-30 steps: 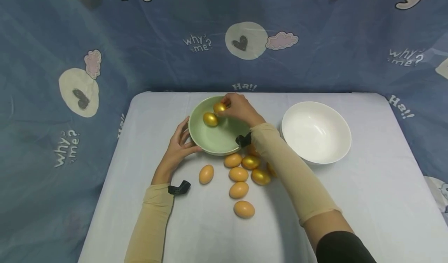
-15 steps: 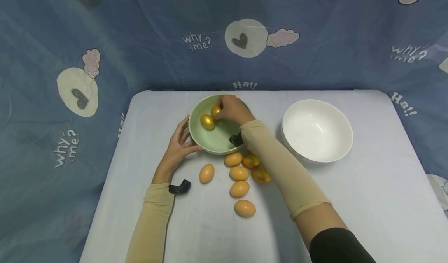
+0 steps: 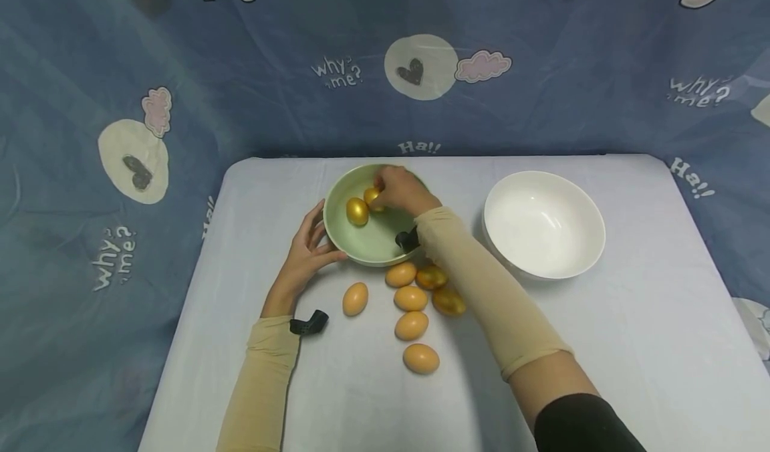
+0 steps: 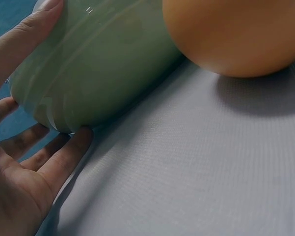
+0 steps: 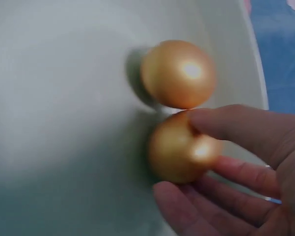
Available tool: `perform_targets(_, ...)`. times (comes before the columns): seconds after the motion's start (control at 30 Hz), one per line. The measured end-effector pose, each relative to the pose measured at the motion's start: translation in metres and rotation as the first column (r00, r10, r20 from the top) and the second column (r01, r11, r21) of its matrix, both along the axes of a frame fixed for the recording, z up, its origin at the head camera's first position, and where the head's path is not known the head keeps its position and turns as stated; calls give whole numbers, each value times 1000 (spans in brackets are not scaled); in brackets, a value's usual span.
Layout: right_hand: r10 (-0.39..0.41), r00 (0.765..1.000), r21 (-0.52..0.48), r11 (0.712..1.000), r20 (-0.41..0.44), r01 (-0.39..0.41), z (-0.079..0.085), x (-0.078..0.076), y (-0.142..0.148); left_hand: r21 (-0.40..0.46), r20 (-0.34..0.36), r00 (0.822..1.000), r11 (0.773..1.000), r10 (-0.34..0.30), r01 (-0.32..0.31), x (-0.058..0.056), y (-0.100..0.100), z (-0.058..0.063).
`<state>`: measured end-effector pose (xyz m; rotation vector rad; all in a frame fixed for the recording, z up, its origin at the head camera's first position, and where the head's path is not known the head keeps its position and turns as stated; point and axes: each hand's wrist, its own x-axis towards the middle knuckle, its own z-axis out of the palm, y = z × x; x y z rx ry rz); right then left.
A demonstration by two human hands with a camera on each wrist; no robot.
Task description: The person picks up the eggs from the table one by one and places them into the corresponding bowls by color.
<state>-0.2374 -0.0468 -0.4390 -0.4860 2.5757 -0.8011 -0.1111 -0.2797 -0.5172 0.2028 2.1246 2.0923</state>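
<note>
In the head view my left hand (image 3: 308, 255) rests against the left outer side of a green bowl (image 3: 379, 241), its fingers spread and fairly straight. The left wrist view shows the fingertips touching the bowl's wall. Inside that bowl, my right hand (image 3: 404, 190) pinches a golden egg (image 5: 179, 152) between thumb and fingers. A second golden egg (image 3: 357, 211) lies in the bowl, right beside the held one. Several brown eggs (image 3: 411, 325) lie on the table below the bowl, with golden eggs (image 3: 448, 301) next to them, partly under the right forearm.
A white bowl (image 3: 544, 228) stands to the right of the right forearm. One brown egg (image 3: 355, 299) lies apart, between the left wrist and the row of eggs. White cloth covers the table (image 3: 650, 345); a blue printed curtain (image 3: 289, 104) hangs behind it.
My right hand has moved slightly left and lower into the green bowl with its golden egg. The other golden egg has shifted a little left and nearer. My left hand stays put.
</note>
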Motion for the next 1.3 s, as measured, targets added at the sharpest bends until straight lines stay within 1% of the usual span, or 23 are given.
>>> perform_targets(0.17,-16,996,-48,999,90,21,13,1,10,-1,-2,1000,1000,6,-6,0,1,-1)
perform_targets(0.3,-35,992,-93,995,121,47,21,2,19,-6,2,1000,1000,10,-10,0,0,-1)
perform_targets(0.4,-45,990,-104,993,132,59,25,3,23,-4,2,1000,1000,10,-10,0,0,0)
perform_targets(0.67,-60,990,-97,993,130,73,29,14,31,-3,-3,1000,1000,5,-5,0,0,-1)
perform_targets(0.97,-22,998,-155,987,60,32,22,27,42,-1,-8,1000,1000,0,0,-1,0,-3)
perform_targets(1.2,-24,998,-211,977,65,37,28,48,51,-6,-23,1000,1000,-3,3,-1,-1,-3)
perform_targets(1.3,-19,999,-232,972,46,29,29,58,55,-13,-21,1000,1000,-2,1,-1,-1,-3)
